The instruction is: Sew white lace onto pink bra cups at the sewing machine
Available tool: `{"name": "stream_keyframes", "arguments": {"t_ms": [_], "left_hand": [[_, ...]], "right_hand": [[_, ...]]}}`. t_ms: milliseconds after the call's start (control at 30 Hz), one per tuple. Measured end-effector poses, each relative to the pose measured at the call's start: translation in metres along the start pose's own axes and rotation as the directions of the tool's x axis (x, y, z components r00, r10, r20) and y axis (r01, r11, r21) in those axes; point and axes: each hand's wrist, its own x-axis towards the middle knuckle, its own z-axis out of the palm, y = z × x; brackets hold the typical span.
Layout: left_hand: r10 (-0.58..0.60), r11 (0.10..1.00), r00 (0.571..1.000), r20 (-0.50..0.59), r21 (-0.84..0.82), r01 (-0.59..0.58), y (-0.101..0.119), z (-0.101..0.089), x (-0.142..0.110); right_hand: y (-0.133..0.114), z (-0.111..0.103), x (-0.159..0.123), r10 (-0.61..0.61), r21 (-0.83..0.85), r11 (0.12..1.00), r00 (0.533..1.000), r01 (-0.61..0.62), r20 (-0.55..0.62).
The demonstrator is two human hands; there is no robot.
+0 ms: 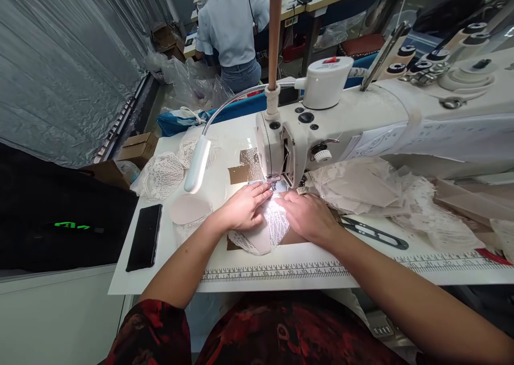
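Note:
A white lace fabric piece [263, 236] lies under the sewing machine's needle area [274, 184], lit brightly by the lamp. My left hand [247, 207] rests flat on its left side, fingers stretched out together towards the presser foot. On the other side, my right hand [307, 215] has its fingers bent and closed at the edge of the lace; its thumb is mostly hidden. The sewing machine [321, 129] stands over both hands. Beside my right forearm lie black thread snips [375, 232].
A phone [145, 236] and lace cup pieces [164, 175] lie left. Piled lace and mesh [361, 188] fill the right side. A bendable lamp [197, 164] hangs low near my left hand. A ruler strip [277, 271] runs along the front edge. Another person [231, 28] sits ahead.

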Motion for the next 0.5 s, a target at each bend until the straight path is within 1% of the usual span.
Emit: {"name": "stream_keyframes", "arguments": {"t_ms": [67,100,167,233,300,367,433,500], "left_hand": [[-0.006,1.000,1.000,-0.024,-0.009,0.006,-0.001,-0.001,-0.004],[-0.026,1.000,0.998,-0.054,-0.006,0.026,0.002,-0.002,-0.006],[-0.070,0.998,0.987,-0.143,-0.005,0.070,0.012,-0.003,-0.011],[-0.088,0.996,0.973,-0.213,-0.027,0.084,0.027,-0.004,-0.015],[-0.106,0.994,0.971,-0.215,-0.037,0.100,0.041,-0.002,-0.016],[-0.148,0.989,0.971,-0.189,-0.003,0.150,0.048,0.003,-0.015],[-0.179,0.983,0.965,-0.190,0.014,0.185,0.048,0.008,-0.015],[-0.185,0.983,0.958,-0.219,-0.042,0.180,0.043,0.013,-0.016]], "right_hand": [[0.003,0.000,-0.001,-0.023,0.052,0.998,0.999,0.024,-0.022],[0.004,0.000,-0.002,-0.027,0.086,0.996,0.999,0.031,-0.039],[0.006,0.000,-0.003,-0.005,0.146,0.989,0.997,0.017,-0.081],[0.007,0.000,-0.005,0.041,0.173,0.985,0.994,-0.023,-0.104],[0.007,-0.001,-0.005,0.079,0.172,0.983,0.992,-0.061,-0.099],[0.008,0.000,-0.006,0.090,0.172,0.982,0.992,-0.074,-0.087],[0.009,0.001,-0.006,0.085,0.186,0.980,0.993,-0.068,-0.087],[0.010,0.003,-0.006,0.070,0.205,0.978,0.993,-0.049,-0.096]]}}
